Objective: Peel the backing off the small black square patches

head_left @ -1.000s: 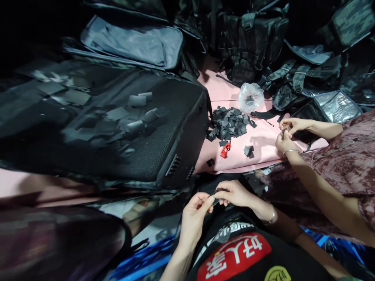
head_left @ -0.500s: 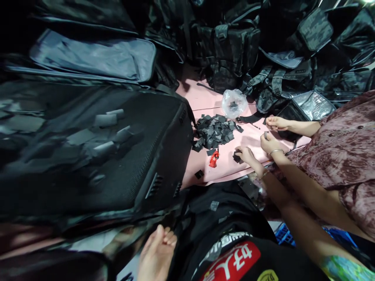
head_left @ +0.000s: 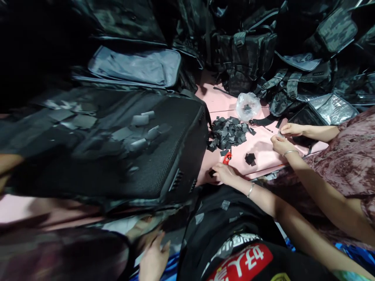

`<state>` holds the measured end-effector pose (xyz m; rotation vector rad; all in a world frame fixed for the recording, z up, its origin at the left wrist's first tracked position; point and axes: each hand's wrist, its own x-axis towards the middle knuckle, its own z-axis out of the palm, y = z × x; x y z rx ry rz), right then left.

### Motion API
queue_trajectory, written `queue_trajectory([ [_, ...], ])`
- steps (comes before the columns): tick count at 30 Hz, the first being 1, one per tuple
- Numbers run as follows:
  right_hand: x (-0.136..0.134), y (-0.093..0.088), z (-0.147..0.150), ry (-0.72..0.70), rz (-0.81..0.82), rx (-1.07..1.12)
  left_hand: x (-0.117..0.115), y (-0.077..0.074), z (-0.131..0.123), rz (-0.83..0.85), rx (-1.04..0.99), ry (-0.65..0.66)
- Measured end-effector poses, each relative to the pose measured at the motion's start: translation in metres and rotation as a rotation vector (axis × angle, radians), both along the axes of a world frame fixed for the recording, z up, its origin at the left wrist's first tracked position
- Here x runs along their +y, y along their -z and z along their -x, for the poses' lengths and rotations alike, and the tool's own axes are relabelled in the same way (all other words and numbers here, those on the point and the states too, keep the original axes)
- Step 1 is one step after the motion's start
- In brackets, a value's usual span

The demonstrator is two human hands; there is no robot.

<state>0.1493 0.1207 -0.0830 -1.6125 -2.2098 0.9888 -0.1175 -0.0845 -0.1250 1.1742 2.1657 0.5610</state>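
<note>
My left hand (head_left: 154,257) is low in the view, below the big black bag panel, with nothing visible in it and its fingers loosely apart. My right hand (head_left: 225,173), with a bracelet at the wrist, reaches over the pink table edge. Its fingertips are closed on a small black square patch (head_left: 212,173) lying beside the bag. Just beyond the hand lies a red tool (head_left: 227,157), perhaps thread snips. A small stack of black patches (head_left: 250,159) rests to its right, and a large heap of patches (head_left: 228,132) lies farther back.
The black backpack (head_left: 172,140) fills the left, with loose grey pieces (head_left: 140,120) on top. A clear plastic bag (head_left: 248,106) sits behind the heap. At right, a co-worker's hands (head_left: 283,140) hold a small piece. Several camouflage bags (head_left: 244,58) stand along the back.
My right hand has left the small patch stack and moved left to the single patch near the bag. My left hand has loosened from a curled shape. The view has swung left.
</note>
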Motion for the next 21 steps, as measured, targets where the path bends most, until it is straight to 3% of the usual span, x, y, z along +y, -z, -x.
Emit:
queue_trajectory([
  [3, 0.001, 0.012, 0.022, -0.016, 0.004, -0.089, -0.006, -0.004, 0.002, 0.041, 0.127, 0.019],
  [6, 0.003, 0.017, 0.026, -0.001, 0.028, -0.113, -0.007, -0.01, -0.006, -0.026, 0.125, -0.006],
  [9, -0.004, 0.015, 0.025, 0.03, 0.062, -0.046, 0.005, -0.016, -0.024, -0.075, -0.037, -0.018],
  [15, -0.053, 0.003, 0.031, 0.028, 0.26, 0.266, 0.052, -0.046, -0.085, -0.241, -0.695, -0.111],
  [18, -0.077, -0.004, 0.027, 0.108, 0.287, 0.492, 0.068, -0.058, -0.106, -0.276, -0.736, -0.028],
  [21, -0.089, -0.014, 0.023, 0.045, 0.215, 0.434, 0.069, -0.06, -0.113, -0.216, -0.721, 0.024],
])
